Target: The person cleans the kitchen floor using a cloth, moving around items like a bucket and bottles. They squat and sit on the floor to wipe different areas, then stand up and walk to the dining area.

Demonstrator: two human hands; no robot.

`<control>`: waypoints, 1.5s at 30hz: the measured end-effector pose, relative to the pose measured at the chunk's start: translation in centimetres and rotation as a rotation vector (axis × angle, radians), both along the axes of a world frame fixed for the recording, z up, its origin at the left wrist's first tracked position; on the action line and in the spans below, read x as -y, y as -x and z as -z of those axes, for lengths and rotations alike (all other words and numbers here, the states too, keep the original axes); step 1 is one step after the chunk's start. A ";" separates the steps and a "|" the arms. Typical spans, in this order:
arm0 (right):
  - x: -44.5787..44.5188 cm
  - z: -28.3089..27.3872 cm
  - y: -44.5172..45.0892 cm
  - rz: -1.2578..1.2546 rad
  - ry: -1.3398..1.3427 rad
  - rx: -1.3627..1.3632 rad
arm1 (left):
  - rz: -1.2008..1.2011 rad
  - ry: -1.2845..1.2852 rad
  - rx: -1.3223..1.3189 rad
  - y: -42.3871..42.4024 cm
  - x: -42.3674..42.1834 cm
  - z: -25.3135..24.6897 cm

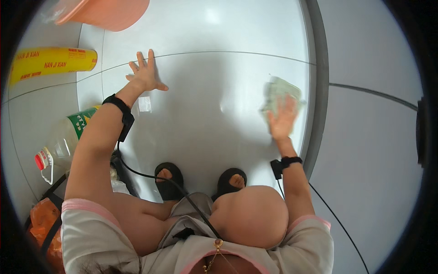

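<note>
My left hand (pixel 145 74) rests on the glossy white tiled floor (pixel 191 102) with its fingers spread and nothing in it. Close below its palm, a small white square patch (pixel 144 104) shows on the tile. On the right, my right hand (pixel 283 114) lies over a pale green cloth (pixel 281 87), pressing it against the floor. Motion blurs this hand and the cloth; part of the cloth is hidden under the palm and fingers.
A grey raised strip (pixel 316 85) edges the floor on the right. Along the left are an orange plastic tub (pixel 113 13), a yellow cylinder (pixel 54 63) with red writing, a large clear plastic bottle (pixel 63 144) and an orange bag (pixel 44 222). A black cable (pixel 143 174) crosses my legs.
</note>
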State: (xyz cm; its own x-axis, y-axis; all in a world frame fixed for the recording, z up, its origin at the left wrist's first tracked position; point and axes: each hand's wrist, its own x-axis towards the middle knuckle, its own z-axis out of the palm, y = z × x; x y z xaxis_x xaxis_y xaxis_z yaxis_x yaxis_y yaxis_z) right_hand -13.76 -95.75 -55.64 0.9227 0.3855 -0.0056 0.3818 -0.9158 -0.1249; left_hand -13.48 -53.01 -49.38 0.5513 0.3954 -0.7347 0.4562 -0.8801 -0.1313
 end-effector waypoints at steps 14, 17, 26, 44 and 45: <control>-20.5 4.1 -21.6 0.035 0.051 0.110 | -0.100 0.052 0.094 -0.2 0.1 1.9; -29.3 2.7 -14.7 -0.360 -0.099 0.080 | -0.117 0.051 0.096 0.1 -0.3 1.8; -13.4 -0.1 -4.6 -0.513 0.057 -0.244 | -0.142 0.075 0.200 1.6 -1.4 4.0; 9.4 1.6 21.6 0.819 0.114 -0.138 | -0.014 0.074 0.164 1.0 -2.7 5.3; 8.8 2.0 22.5 0.948 0.159 -0.139 | -0.002 0.086 0.173 0.9 -2.9 5.7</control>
State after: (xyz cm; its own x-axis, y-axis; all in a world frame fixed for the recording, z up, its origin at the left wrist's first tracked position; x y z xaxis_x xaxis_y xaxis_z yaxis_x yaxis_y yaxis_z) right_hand -36.28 -104.54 -57.67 0.8369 -0.5328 -0.1256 -0.5324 -0.8456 0.0391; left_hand -14.37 -50.12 -55.06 0.6718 0.3359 -0.6602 0.4668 -0.8840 0.0252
